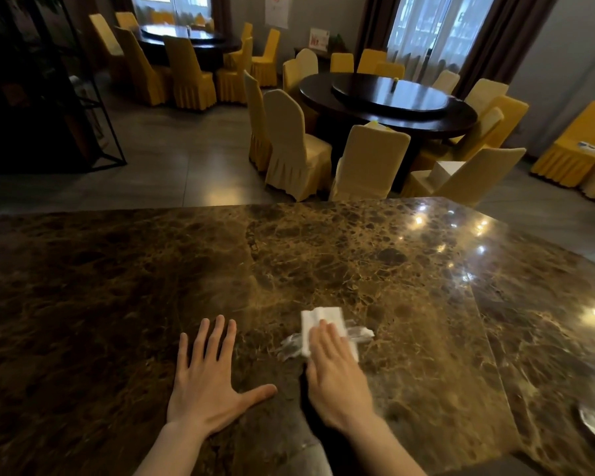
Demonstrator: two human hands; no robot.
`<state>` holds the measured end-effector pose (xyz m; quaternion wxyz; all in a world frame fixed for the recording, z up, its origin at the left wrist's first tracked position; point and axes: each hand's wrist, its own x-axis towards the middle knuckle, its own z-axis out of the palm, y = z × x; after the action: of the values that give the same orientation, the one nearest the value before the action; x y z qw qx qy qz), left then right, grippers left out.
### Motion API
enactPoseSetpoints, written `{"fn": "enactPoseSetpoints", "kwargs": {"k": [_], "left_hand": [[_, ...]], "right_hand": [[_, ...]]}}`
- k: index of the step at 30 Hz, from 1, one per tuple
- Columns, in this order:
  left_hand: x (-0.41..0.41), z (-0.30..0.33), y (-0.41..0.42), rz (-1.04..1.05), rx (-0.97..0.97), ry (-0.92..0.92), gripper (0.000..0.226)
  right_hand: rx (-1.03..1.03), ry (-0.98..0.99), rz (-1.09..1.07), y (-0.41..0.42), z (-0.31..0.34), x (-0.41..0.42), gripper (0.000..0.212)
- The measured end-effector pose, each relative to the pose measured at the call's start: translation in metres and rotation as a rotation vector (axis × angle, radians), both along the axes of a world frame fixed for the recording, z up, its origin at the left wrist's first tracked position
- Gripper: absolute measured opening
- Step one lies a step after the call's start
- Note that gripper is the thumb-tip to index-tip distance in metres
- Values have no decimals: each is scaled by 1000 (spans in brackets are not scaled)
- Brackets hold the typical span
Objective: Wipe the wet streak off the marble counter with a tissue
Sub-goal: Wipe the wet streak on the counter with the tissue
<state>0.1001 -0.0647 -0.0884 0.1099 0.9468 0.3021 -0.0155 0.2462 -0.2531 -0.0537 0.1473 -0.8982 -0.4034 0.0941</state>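
Marble counter (117, 286) (glossy, brown) faces yellow dining chairs (189, 77).

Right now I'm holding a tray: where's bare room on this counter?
Bare: the far half of the brown marble counter, and the dark stretch left of the left hand. Crowded: near middle, where the right hand presses a white folded tissue on the wet streak.

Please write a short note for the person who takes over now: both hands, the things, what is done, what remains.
Left hand: flat on the counter, fingers spread, holds nothing.
Right hand: flat, presses the tissue onto the streak.
Done: tissue is on the streak.
Left to do: streak shows wet on both sides of the tissue; wipe it off.
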Motion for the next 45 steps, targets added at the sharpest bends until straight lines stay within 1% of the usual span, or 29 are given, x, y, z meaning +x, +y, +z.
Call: {"fn": "enactPoseSetpoints", "kwargs": {"k": [2,3,4,6,8,10,11,15,16,17,20,22,24,27,28,30,32,34,35,37,38,39,40,42,43,44,45], "left_hand": [[1,3,-1,-1,1,3,144],[0,5,-1,-2,-1,2,144],[0,6,-1,-3,-6,2,143],[-1,8,-1,-6,-17,-1,142],[-1,9,-1,-4,-23,-5,141],[-2,8,-2,-2,-19,-8,141],[-2,8,-2,-1,-17,-15,140],[-2,6,-2,0,-6,-7,141],[-2,6,-2,1,-1,-8,142],[-2,6,-2,0,0,-7,141],[-3,6,-1,-4,-4,-11,141],[-2,6,-1,-1,-5,-10,140],[-2,5,0,-1,-7,-11,140],[-1,4,0,9,3,5,142],[-1,3,0,11,3,9,142],[0,4,0,14,-8,-5,142],[0,5,0,18,-11,-5,142],[0,5,-1,21,-8,-1,142],[0,5,-1,23,-10,-7,141],[0,4,0,20,-15,-18,141],[-1,4,0,19,-15,-17,140],[0,4,0,21,-13,-13,140],[0,4,1,23,-6,-10,141],[0,3,1,20,3,-11,141],[0,3,2,17,-2,-12,141],[0,2,1,15,-10,-10,140],[0,2,1,16,-12,-10,140]], "right_hand": [[1,31,208,7,-5,-24,67],[1,28,252,5,-6,-28,68],[17,15,235,1,-5,-23,68],[48,-3,71,-13,-3,0,65],[34,-3,-115,-25,3,22,62],[28,3,-184,-21,9,25,60],[44,14,-149,-13,10,18,60],[51,49,214,10,-1,-34,66],[69,25,227,7,-1,-33,64],[93,-1,180,2,0,-25,60],[119,-32,-71,-19,9,8,55],[106,-63,-148,-20,16,13,51],[101,-69,-99,-11,20,3,45],[90,-79,95,-5,18,-14,21],[84,-77,132,-7,18,-14,19],[106,-72,80,-19,20,-1,24],[126,-77,-79,-33,22,21,27],[87,-111,-218,-39,21,35,27],[61,-134,-234,-37,19,34,29],[85,-114,-152,-26,16,17,41],[115,-101,-68,-21,13,5,45],[138,-104,28,-18,12,-6,45],[151,-119,113,-17,12,-13,40],[155,-126,193,-20,17,-11,20],[175,-105,171,-21,22,-4,11],[224,-45,116,-25,28,4,7],[318,24,25,-27,33,16,12]]}}
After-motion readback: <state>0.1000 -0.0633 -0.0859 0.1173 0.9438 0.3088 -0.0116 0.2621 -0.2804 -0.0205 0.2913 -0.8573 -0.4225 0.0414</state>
